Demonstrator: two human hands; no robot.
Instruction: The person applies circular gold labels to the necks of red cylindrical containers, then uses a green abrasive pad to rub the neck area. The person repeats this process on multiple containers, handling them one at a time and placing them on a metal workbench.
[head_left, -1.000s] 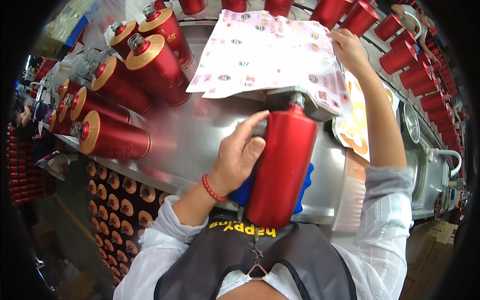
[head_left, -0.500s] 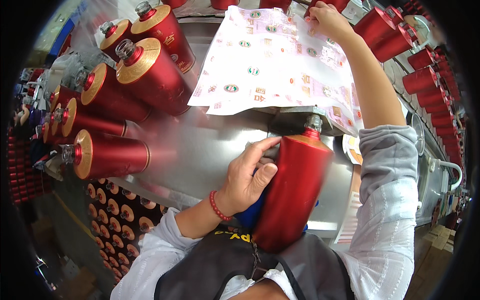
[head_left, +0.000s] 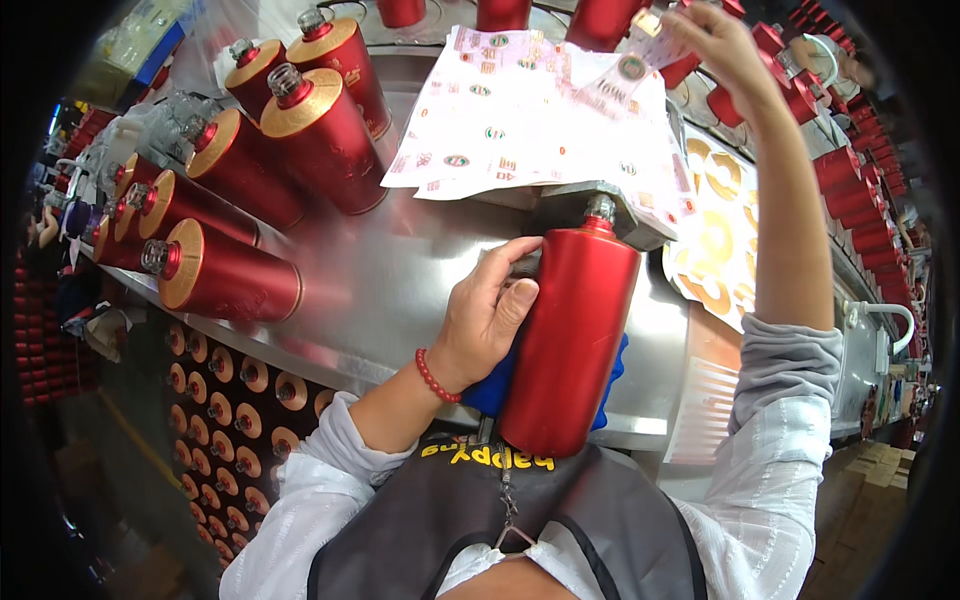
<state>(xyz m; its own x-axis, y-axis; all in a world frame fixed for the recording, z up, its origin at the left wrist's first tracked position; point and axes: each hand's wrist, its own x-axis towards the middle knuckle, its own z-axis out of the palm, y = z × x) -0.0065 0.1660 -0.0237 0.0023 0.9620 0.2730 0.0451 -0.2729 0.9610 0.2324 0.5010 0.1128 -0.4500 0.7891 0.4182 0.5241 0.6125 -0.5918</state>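
Observation:
A glossy red bottle (head_left: pixel 575 340) with a clear glass neck leans in front of me, its neck pointing away and its base at my apron. My left hand (head_left: pixel 485 320) grips its left side, thumb on top, some fingers hidden behind it. Up at the far right, my right hand (head_left: pixel 725 45) pinches a thin printed label (head_left: pixel 632 68) by its edge. The label hangs raised over a stack of white sheets (head_left: pixel 520 110) printed with pink, gold and green marks. A blue cloth (head_left: pixel 617 375) shows beneath the bottle, and a metal block (head_left: pixel 640 222) stands just beyond its neck.
Several red bottles with gold shoulders (head_left: pixel 320 110) stand on the steel table (head_left: pixel 400 290) at left. A sheet of gold round stickers (head_left: pixel 715 235) lies at right. More bottles (head_left: pixel 860 180) line the far right, and a crowd of them (head_left: pixel 235 430) stands below the table's left edge.
My right hand has lifted a label off the printed sheets and moved up and right. The bottle has shifted slightly left and away, with my left hand still on it.

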